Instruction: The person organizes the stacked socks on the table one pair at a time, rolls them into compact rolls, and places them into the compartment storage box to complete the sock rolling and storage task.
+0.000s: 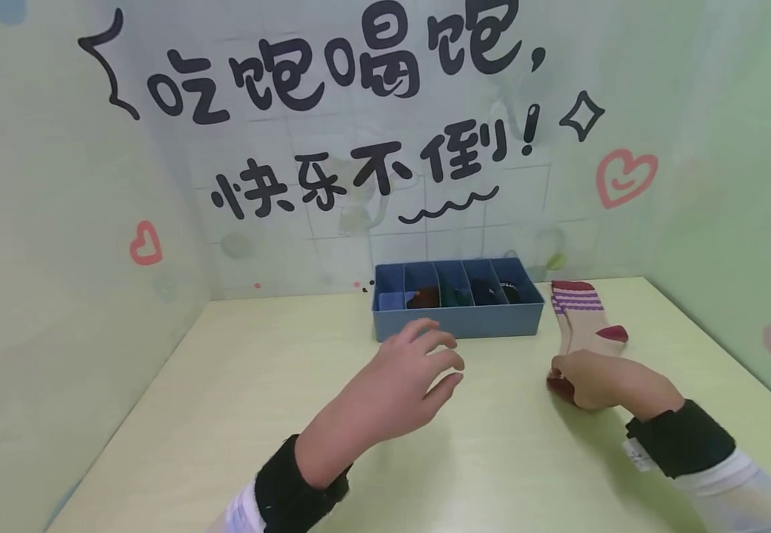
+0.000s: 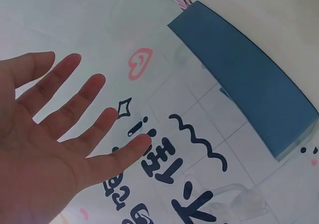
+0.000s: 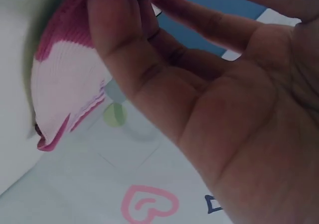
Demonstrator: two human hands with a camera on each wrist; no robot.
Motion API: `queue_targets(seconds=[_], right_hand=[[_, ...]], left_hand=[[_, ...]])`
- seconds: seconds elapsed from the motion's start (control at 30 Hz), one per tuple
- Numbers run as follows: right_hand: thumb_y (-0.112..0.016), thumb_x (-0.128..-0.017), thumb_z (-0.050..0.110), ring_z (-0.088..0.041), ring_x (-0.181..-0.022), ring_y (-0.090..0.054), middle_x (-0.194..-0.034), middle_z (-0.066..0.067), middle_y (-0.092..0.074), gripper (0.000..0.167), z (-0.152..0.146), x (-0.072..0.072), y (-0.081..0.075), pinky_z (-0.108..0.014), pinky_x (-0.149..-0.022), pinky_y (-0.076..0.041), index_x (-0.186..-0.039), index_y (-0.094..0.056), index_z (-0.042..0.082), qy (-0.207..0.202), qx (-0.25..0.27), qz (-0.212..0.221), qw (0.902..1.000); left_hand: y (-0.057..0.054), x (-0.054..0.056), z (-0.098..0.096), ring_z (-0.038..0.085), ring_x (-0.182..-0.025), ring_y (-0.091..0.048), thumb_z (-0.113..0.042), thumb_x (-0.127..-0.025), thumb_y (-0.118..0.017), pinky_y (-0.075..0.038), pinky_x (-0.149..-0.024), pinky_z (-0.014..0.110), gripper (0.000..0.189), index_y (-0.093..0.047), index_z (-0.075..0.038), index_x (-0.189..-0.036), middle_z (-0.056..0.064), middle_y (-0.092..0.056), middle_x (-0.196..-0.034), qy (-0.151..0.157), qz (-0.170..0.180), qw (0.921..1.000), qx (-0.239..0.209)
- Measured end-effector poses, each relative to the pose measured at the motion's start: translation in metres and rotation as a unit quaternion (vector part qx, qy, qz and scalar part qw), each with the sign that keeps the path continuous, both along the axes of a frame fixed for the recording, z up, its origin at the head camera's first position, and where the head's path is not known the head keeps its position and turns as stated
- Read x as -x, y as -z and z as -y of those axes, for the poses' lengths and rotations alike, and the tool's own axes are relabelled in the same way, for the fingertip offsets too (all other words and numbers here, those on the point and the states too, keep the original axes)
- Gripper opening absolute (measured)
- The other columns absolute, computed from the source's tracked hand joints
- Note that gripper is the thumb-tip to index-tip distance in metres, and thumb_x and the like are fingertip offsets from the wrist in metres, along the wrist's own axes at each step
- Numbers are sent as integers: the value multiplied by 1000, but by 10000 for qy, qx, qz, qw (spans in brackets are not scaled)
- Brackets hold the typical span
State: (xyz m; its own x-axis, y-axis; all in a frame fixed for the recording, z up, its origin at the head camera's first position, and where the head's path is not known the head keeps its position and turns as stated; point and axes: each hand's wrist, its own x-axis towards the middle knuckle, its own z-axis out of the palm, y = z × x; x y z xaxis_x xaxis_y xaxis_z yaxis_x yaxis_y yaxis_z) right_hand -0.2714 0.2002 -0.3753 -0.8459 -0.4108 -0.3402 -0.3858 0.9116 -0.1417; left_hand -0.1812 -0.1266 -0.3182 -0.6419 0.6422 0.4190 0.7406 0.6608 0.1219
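Observation:
A pair of socks point(image 1: 581, 326), beige with dark red cuffs, heels and toes and purple stripes, lies flat at the right of the table, one sock over the other. My right hand point(image 1: 595, 381) pinches the toe end nearest me; in the right wrist view, curled fingers point(image 3: 119, 40) meet the dark red toe, and the fingertips are partly hidden there. My left hand point(image 1: 412, 377) hovers over the table in front of the blue box point(image 1: 458, 323), palm turned inward. Its fingers are spread and loosely bent, with nothing in them, as the left wrist view shows.
The blue box has several compartments in a row, holding a light blue cloth point(image 1: 391, 301), a brown rolled item point(image 1: 424, 297) and dark items point(image 1: 485, 292). It stands near the back wall, left of the socks. Printed wall sheets enclose the pale table point(image 1: 278, 385) at the back and sides.

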Motion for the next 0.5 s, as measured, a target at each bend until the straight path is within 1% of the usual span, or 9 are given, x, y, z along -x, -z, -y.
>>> queue_targets(seconds=[0.07, 0.17, 0.23, 0.3, 0.37, 0.43, 0.5], right_hand=[[-70, -93, -4, -22, -81, -54, -87, -5, -56, 25, 3, -2, 1, -32, -72, -48, -115, -63, 4, -236, -50, -146, 9996], [-70, -92, -5, -21, -83, -54, -91, -4, -58, 32, 11, -8, 1, -31, -72, -49, -122, -64, 5, -294, 8, -27, 9996], [-68, -89, -8, -21, -86, -55, -95, -4, -60, 39, 18, -14, 0, -31, -71, -52, -124, -66, 9, -241, 200, 261, 9992], [-67, -85, -11, -22, -90, -56, -99, -3, -62, 49, 26, -21, -2, -33, -70, -54, -128, -67, 12, -185, 502, 665, 9964], [-69, -82, -12, -22, -92, -58, -102, -2, -63, 54, 35, -27, -4, -33, -69, -56, -129, -67, 15, -216, 836, 1051, 9907], [-73, -82, -11, -21, -93, -61, -102, 0, -65, 55, 43, -33, -6, -33, -69, -58, -129, -67, 17, -266, 1166, 1409, 9828], [-75, -84, -7, -16, -90, -64, -100, 2, -68, 52, 47, -38, -8, -30, -70, -58, -128, -67, 18, -520, 1481, 1506, 9761]], left_hand=[[5, 2, -1, 30, -140, -55, -25, -107, -66, -54, -106, 55, 16, -78, -21, -116, 2, -71, -131, -160, 368, 9987, 299], [12, 5, -4, 26, -141, -54, -31, -108, -64, -53, -108, 54, 20, -77, -24, -121, -2, -70, -133, -378, 859, 9927, 756], [16, 6, -7, 24, -140, -54, -33, -108, -63, -53, -109, 51, 22, -76, -25, -123, -4, -70, -134, -439, 1096, 9871, 1082], [21, 6, -11, 22, -139, -55, -33, -108, -63, -53, -108, 49, 23, -75, -25, -126, -5, -70, -136, -363, 1361, 9805, 1367], [28, 5, -17, 21, -140, -55, -34, -108, -63, -54, -108, 46, 26, -73, -26, -131, -6, -68, -141, -133, 1762, 9706, 1632], [36, 3, -25, 19, -144, -51, -38, -108, -63, -54, -110, 46, 34, -69, -27, -139, -7, -61, -151, 123, 2122, 9572, 1962], [45, 0, -34, 17, -148, -47, -41, -107, -62, -53, -112, 47, 41, -63, -30, -147, -11, -54, -159, 331, 2433, 9421, 2282]])
